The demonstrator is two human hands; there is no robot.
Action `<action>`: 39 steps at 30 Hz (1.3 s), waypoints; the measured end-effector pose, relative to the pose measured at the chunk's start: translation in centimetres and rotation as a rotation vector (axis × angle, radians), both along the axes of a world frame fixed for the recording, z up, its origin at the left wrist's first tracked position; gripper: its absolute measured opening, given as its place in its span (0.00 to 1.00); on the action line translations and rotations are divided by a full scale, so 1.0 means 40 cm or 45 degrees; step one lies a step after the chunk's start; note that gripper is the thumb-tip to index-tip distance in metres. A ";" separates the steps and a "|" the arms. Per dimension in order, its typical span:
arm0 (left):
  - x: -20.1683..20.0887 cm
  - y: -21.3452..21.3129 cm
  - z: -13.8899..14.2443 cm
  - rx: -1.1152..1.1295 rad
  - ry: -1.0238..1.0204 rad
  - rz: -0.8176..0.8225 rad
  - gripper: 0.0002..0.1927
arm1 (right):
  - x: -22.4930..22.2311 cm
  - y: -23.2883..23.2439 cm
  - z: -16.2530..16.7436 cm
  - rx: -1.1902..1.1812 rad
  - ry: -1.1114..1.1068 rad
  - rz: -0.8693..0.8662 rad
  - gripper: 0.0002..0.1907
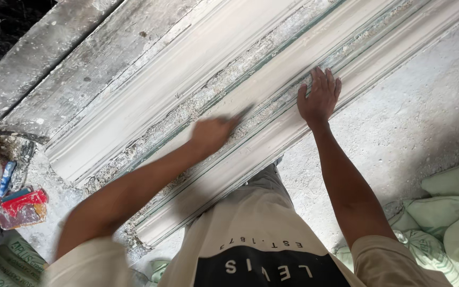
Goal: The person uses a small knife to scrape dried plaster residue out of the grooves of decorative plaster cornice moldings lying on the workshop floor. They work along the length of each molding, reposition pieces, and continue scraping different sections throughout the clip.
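Right hand (320,98): we lay our fingers flat and spread on the white moulding (272,79), likely steadying it.
Left hand (213,133): blurred, curled around a thin tool (244,112) whose tip meets the moulding's crumbly groove just beyond our fingertips.

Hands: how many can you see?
2. The left hand, blurred, holds a thin dark tool on the long white moulding; the right hand presses flat on it farther along.

Left hand (212,133) blurred, fisted; right hand (320,97) flat, fingers spread
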State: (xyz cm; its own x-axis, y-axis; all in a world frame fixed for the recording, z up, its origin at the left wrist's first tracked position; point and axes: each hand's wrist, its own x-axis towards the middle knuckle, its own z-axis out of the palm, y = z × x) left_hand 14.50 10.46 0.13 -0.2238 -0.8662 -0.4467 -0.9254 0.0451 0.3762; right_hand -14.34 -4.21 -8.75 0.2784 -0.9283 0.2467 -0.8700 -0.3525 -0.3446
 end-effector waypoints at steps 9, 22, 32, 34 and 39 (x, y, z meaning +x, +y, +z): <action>0.014 -0.005 -0.057 -0.093 -0.095 -0.159 0.26 | -0.008 0.003 0.016 -0.026 0.056 0.003 0.24; -0.234 -0.320 -0.082 -0.321 -0.083 -0.159 0.20 | -0.025 -0.009 -0.015 0.110 0.071 -0.052 0.29; -0.312 -0.409 0.009 -0.135 -0.171 -0.045 0.25 | -0.068 -0.012 -0.038 -0.051 -0.309 0.128 0.24; -0.380 -0.506 -0.052 -0.207 -0.174 -0.058 0.24 | -0.121 -0.052 -0.046 -0.029 -0.587 0.226 0.27; -0.362 -0.502 -0.097 -0.144 -0.227 -0.083 0.26 | -0.370 -0.382 -0.076 -0.168 -0.394 0.192 0.28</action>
State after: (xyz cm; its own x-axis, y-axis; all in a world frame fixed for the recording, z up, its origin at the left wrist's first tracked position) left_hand 0.02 -9.61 -3.76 -0.2072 -0.8994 -0.3849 -0.9706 0.1399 0.1957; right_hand -29.14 -19.50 -11.77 0.3027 -0.8372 0.4555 -0.6666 -0.5275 -0.5267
